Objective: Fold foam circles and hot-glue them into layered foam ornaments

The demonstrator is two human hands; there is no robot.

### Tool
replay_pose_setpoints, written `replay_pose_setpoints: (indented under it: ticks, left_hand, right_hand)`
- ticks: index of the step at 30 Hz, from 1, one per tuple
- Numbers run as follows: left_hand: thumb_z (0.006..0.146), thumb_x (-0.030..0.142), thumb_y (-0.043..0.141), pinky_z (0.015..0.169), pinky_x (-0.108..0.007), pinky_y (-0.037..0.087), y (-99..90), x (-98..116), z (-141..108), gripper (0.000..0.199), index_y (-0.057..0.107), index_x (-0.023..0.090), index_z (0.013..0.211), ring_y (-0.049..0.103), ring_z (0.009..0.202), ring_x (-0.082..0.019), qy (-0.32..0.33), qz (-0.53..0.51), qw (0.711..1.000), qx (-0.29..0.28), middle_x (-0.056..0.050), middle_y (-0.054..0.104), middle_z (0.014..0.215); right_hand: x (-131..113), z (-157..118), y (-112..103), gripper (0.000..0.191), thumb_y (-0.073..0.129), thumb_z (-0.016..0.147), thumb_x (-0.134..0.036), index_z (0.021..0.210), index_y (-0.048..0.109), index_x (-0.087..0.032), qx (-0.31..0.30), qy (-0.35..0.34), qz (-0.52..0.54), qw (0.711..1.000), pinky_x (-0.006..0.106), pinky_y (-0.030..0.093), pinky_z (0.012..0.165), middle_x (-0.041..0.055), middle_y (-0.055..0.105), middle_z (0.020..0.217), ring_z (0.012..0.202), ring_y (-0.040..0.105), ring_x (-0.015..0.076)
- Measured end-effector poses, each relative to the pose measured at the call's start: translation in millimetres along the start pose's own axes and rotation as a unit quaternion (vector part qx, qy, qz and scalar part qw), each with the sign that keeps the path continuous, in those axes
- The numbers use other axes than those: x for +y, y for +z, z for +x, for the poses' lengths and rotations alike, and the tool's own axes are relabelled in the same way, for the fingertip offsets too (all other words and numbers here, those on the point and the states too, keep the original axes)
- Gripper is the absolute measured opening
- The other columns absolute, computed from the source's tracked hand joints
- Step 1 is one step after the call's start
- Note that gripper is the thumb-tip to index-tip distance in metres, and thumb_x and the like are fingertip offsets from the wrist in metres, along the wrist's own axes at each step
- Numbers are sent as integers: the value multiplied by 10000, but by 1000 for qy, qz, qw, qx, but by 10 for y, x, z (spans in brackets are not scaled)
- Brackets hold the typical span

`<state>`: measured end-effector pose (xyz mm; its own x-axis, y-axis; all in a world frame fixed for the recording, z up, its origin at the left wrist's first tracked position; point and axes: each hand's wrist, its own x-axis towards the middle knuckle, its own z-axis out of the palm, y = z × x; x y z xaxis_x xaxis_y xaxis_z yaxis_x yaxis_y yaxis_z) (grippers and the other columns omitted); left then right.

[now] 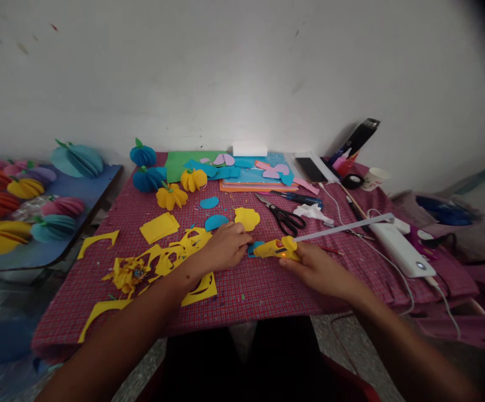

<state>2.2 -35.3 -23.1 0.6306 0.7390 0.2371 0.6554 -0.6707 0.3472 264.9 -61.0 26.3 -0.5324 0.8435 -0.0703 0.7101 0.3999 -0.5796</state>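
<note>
My right hand (315,268) is wrapped round a yellow hot glue gun (274,248), whose small orange light glows. A long pale glue stick (343,226) juts from its back end to the right. The nozzle points left at a small blue paper piece (254,249). At that piece's left edge, the fingers of my left hand (229,245) are pinched together, seemingly on it. Beyond my left hand lie two blue paper half-rounds (216,223) and a yellow scalloped paper shape (247,219).
Yellow paper offcuts (175,257) and yellow sheets (159,228) lie at left. Finished paper pumpkins (171,196) stand behind them, more on a blue table (94,195). Black-handled scissors (282,215), a phone (310,170) and a white power bank (402,248) with cables are to the right.
</note>
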Motion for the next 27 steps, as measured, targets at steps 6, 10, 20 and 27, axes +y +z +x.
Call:
replay_pose_setpoints:
  ticks: [6,10,20,27]
  left_hand:
    - [979,219,465,838,-349,419,-9,6,-4,238,693,223,1048,538,941,-203,-3,5,1000,-6,-54,590,942]
    - [969,221,480,837,-351,418,-7,8,-4,215,686,216,1030,538,948,-204,-4,9,1000,-8,-55,591,951]
    - [973,218,473,830,-350,416,-11,2,2,213,682,216,1013,537,933,-201,-1,6,1000,-8,-51,587,938]
    - [968,211,464,841,-366,417,15,-9,-3,239,682,227,1064,539,951,-211,-10,3,1000,-10,-58,592,953]
  right_hand:
    - [-2,-5,-15,229,512,950,-342,1058,651,-195,-18,-1,29,999,365,505,769,85,709,958,834,649,236]
    - [-9,-22,-26,245,509,955,-345,1074,653,-186,-23,-6,26,999,374,507,786,89,707,973,853,650,241]
    - [-5,12,-8,224,509,950,-346,1013,656,-190,-10,-7,34,999,362,510,779,83,719,974,862,668,240]
    - [58,17,28,251,511,948,-375,980,659,-175,10,16,3,1000,362,498,728,94,705,905,798,649,239]
